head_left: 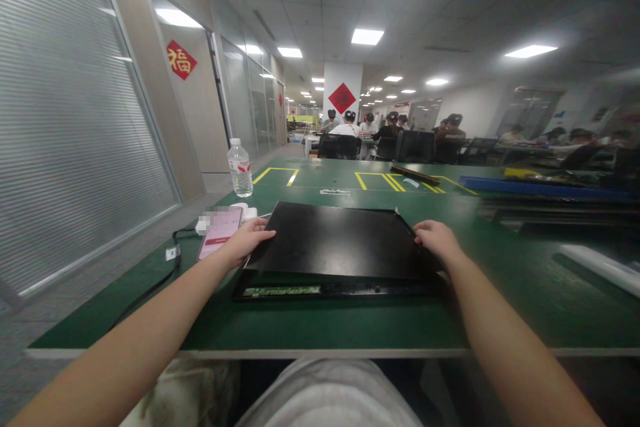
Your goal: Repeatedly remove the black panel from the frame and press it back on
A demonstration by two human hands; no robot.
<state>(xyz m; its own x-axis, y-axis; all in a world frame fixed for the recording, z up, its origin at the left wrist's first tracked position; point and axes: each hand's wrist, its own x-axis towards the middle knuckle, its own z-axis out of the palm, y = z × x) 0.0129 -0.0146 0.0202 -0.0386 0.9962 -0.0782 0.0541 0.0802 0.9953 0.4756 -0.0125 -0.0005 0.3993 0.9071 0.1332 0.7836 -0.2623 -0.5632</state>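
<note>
Left hand (249, 240): grasps the left edge of a black panel (340, 240), thumb on top. Right hand (439, 240): fingers at the panel's right edge, pinching. Panel: over a black frame (390, 289), near side of green table (350, 333). Circuit board (283, 291): green, in the frame's near left. Phone (221, 232): pink, left of the panel. Bottle (241, 169): clear, far left.
</note>
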